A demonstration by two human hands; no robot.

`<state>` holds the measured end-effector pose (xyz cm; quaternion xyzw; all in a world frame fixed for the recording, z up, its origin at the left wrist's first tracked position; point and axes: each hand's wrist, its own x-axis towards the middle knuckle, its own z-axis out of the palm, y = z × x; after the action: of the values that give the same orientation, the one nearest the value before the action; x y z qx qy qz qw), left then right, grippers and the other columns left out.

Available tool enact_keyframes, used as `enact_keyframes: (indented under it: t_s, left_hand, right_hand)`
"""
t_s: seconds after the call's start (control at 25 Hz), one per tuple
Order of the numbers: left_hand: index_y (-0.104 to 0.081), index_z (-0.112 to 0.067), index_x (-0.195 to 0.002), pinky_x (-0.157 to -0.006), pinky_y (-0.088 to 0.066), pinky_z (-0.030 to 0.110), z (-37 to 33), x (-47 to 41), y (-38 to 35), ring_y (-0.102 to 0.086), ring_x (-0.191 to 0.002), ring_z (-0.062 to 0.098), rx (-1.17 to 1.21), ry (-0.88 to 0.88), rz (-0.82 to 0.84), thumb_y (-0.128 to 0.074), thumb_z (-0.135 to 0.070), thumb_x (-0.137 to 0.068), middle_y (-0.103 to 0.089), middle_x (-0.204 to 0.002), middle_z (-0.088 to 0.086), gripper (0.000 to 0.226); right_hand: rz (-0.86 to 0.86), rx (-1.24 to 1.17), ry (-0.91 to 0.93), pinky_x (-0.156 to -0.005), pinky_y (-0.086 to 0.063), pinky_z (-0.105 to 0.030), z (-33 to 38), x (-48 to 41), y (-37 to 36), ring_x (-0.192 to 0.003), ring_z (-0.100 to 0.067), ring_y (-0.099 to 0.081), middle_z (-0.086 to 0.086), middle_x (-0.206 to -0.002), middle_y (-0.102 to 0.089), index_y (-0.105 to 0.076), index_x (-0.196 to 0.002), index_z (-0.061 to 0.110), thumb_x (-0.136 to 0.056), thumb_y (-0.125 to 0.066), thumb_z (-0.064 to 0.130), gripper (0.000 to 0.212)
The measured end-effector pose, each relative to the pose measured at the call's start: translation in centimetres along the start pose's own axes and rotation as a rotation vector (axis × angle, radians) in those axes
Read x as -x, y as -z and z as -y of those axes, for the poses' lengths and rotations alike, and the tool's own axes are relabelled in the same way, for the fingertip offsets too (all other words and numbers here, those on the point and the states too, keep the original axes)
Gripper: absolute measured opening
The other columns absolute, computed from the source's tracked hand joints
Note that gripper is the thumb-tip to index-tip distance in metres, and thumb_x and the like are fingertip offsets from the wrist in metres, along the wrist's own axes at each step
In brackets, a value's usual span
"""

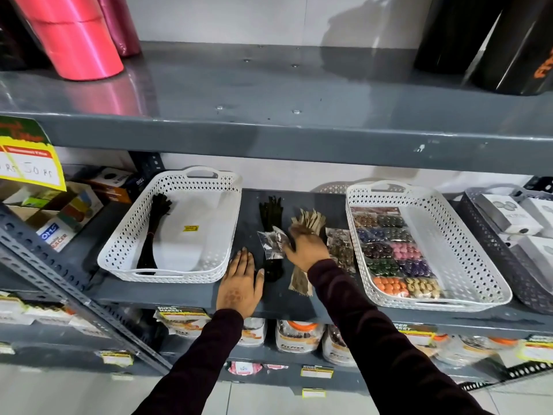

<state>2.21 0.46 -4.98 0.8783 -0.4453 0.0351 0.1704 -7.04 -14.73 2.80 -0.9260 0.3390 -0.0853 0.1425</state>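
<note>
My left hand (239, 281) lies flat, fingers straight, on the grey middle shelf (269, 304) near its front edge. My right hand (305, 245) reaches over a tan bundle of strips (309, 218) and pinches a small clear packet (270, 242) with its thumb. A dark bundle of strips (270, 214) lies under that packet. Another clear packet of beads (341, 250) lies just right of my right hand. On the left stands a white perforated basket (125, 235) holding a black bundle (154, 229). The white basket on the right (466, 250) holds several packets of coloured beads (392, 253).
A grey basket (484, 235) with white boxes sits at the far right. Small boxes (68, 211) crowd the shelf's left end, beside a slanted metal upright (54, 271). The upper shelf (269, 85) carries pink rolls (74, 34) and black rolls (493, 40). Packaged goods fill the lower shelf (299, 339).
</note>
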Motion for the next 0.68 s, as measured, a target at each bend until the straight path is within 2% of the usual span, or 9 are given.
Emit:
enact_keyframes:
  t_s: [0.08,0.12,0.2,0.28,0.4,0.52,0.6,0.68]
  left_hand:
    - [-0.055,0.007,-0.124,-0.105,-0.025,0.034,0.0,0.0,0.2,-0.048,-0.125,0.032,0.009,-0.002,0.012,-0.009,-0.044,-0.099,-0.052,-0.134,0.023,0.073]
    - [-0.055,0.006,-0.124,-0.105,-0.025,0.034,0.0,0.0,0.2,-0.048,-0.125,0.032,0.008,-0.003,0.011,-0.006,-0.044,-0.099,-0.052,-0.134,0.023,0.075]
    - [-0.056,0.006,-0.124,-0.105,-0.025,0.034,0.1,0.0,0.1,-0.048,-0.125,0.032,0.000,0.003,0.004,-0.008,-0.043,-0.099,-0.053,-0.133,0.022,0.073]
    - [-0.057,0.006,-0.123,-0.105,-0.025,0.034,0.0,0.0,0.0,-0.049,-0.124,0.032,0.000,0.013,-0.003,-0.021,-0.040,-0.097,-0.054,-0.133,0.022,0.064]
    - [-0.059,0.005,-0.121,-0.106,-0.031,0.035,0.0,0.1,-0.1,-0.049,-0.125,0.031,0.000,-0.001,-0.022,-0.029,-0.038,-0.093,-0.055,-0.132,0.021,0.059]
    - [-0.058,0.004,-0.122,-0.102,-0.039,0.040,0.1,0.0,0.0,-0.048,-0.125,0.030,0.007,-0.008,-0.030,-0.029,-0.038,-0.093,-0.054,-0.132,0.020,0.059]
    - [-0.058,0.004,-0.123,-0.103,-0.039,0.038,0.0,0.0,0.0,-0.048,-0.126,0.030,0.012,-0.006,-0.037,-0.029,-0.038,-0.093,-0.054,-0.133,0.021,0.059]
    - [-0.057,0.005,-0.123,-0.104,-0.037,0.037,0.0,0.0,-0.1,-0.048,-0.126,0.030,0.022,-0.004,-0.030,-0.027,-0.038,-0.094,-0.054,-0.133,0.021,0.060]
  right_hand:
    - [0.094,-0.044,-0.039,-0.087,-0.052,-0.035,1.3,-0.4,-0.3,-0.107,-0.033,-0.064,-0.020,-0.113,-0.068,-0.060,-0.119,0.005,-0.093,-0.051,0.039,0.044]
    - [0.112,-0.056,-0.069,-0.085,-0.053,-0.036,1.7,-0.4,-0.3,-0.104,-0.034,-0.065,-0.021,-0.109,-0.069,-0.061,-0.117,0.005,-0.092,-0.052,0.039,0.043]
    - [0.096,-0.047,-0.125,-0.085,-0.053,-0.037,1.8,-0.7,-0.1,-0.103,-0.035,-0.065,-0.021,-0.109,-0.069,-0.062,-0.115,0.003,-0.094,-0.052,0.036,0.040]
    - [0.063,-0.070,-0.203,-0.088,-0.053,-0.038,1.4,-0.9,0.4,-0.105,-0.036,-0.065,-0.021,-0.112,-0.069,-0.062,-0.117,0.004,-0.095,-0.052,0.029,0.036]
    - [-0.008,-0.168,-0.306,-0.094,-0.051,-0.035,-0.1,-0.6,2.0,-0.108,-0.032,-0.065,-0.016,-0.117,-0.070,-0.062,-0.123,0.009,-0.094,-0.055,0.020,0.031]
    - [-0.143,-0.125,-0.374,-0.089,-0.052,-0.034,-2.5,0.9,3.3,-0.104,-0.030,-0.067,-0.018,-0.114,-0.070,-0.060,-0.124,0.008,-0.096,-0.052,0.017,0.030]
    - [-0.139,0.056,-0.374,-0.093,-0.051,-0.037,-3.5,2.3,3.0,-0.112,-0.032,-0.063,-0.021,-0.125,-0.063,-0.050,-0.130,0.004,-0.097,-0.048,0.016,0.036]
    - [-0.051,0.131,-0.320,-0.112,-0.038,-0.041,-4.1,3.3,1.5,-0.138,-0.032,-0.040,-0.022,-0.152,-0.034,-0.027,-0.146,0.001,-0.099,-0.041,0.021,0.052]
